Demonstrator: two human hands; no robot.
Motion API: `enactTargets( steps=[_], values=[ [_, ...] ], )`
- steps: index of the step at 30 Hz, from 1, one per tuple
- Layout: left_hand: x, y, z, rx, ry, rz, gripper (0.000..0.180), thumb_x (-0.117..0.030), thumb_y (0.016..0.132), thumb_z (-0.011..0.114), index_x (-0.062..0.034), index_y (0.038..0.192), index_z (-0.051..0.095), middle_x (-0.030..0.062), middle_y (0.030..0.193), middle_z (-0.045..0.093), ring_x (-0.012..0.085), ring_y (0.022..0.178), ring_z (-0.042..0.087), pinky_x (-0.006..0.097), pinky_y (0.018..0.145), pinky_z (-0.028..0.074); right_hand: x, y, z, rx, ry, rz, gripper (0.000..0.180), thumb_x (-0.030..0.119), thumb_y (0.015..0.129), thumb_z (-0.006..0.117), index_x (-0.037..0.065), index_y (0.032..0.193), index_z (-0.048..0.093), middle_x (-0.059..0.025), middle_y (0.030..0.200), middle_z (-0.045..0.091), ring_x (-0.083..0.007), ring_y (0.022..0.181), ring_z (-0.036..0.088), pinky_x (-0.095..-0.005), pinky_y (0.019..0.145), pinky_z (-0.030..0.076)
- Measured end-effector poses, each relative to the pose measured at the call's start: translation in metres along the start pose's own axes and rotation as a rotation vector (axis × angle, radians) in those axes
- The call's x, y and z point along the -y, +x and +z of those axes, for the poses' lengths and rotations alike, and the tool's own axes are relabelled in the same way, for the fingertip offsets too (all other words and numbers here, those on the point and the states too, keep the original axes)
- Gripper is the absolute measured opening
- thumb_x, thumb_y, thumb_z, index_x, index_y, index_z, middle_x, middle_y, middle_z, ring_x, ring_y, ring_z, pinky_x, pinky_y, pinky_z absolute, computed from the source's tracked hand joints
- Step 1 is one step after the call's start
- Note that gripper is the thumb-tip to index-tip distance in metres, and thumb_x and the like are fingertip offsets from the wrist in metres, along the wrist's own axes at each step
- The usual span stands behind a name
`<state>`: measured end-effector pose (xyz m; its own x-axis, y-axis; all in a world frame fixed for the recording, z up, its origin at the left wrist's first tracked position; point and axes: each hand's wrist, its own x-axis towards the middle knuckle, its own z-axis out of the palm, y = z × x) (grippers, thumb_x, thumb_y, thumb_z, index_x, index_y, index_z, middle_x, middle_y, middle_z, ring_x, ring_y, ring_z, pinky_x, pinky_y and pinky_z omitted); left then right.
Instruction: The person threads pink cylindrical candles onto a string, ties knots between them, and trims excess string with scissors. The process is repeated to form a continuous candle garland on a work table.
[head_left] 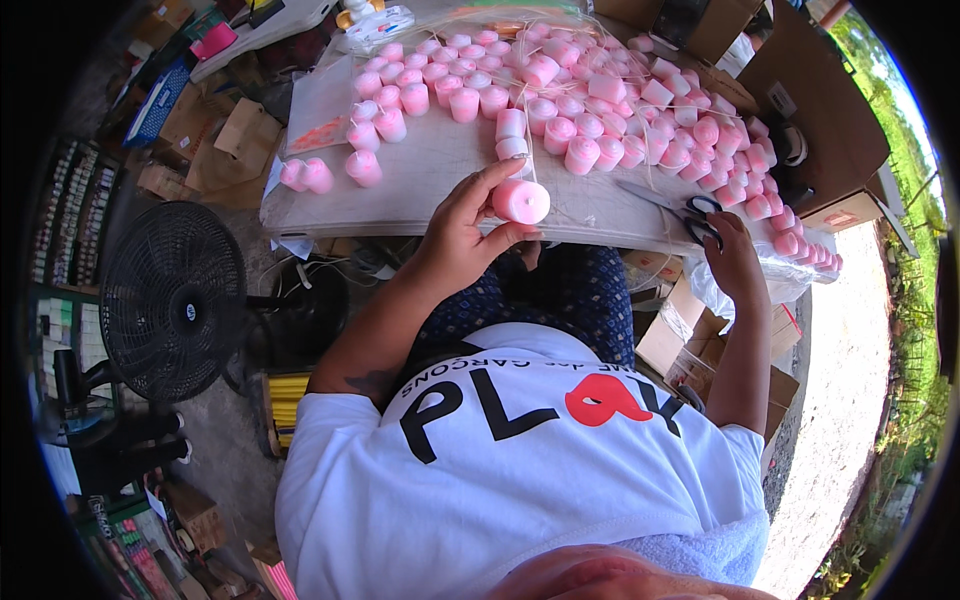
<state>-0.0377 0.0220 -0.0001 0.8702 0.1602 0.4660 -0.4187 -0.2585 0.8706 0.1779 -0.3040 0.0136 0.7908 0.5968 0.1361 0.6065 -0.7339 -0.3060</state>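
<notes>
Pink candle (pixel 522 202) pinched between left fingers (pixel 490 180), right fingers (pixel 727 232) at scissors (pixel 684 211), grip unclear

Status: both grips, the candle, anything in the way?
Left grip holding one pink candle near the table edge. Right grip on scissors handles, blades pointing left. More candles crowd the tabletop beyond.
</notes>
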Motion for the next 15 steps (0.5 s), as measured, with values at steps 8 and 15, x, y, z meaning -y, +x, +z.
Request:
enactTargets(
  steps=[8,15],
  values=[
    [0.006,-0.002,0.004,-0.054,-0.131,0.022,0.050,0.005,0.086,0.064,-0.0028,0.130,0.041,0.0059,0.120,0.050,0.0126,0.108,0.053,0.029,0.093,0.049,-0.003,0.009,0.001,0.047,-0.020,0.006,0.044,0.006,0.081,0.064,0.001,0.124,0.057,-0.0167,0.128,0.053,-0.0333,0.119,0.051,-0.0390,0.102,0.040],
    [0.004,-0.003,0.007,-0.057,-0.205,-0.061,0.046,0.003,0.089,0.061,-0.0042,0.129,0.038,0.0066,0.119,0.050,0.0122,0.103,0.055,0.029,0.093,0.049,-0.001,0.017,-0.003,0.104,-0.048,-0.014,0.046,0.000,0.076,0.063,0.002,0.122,0.058,-0.0168,0.117,0.057,-0.0335,0.113,0.053,-0.0392,0.097,0.043]
  ],
)
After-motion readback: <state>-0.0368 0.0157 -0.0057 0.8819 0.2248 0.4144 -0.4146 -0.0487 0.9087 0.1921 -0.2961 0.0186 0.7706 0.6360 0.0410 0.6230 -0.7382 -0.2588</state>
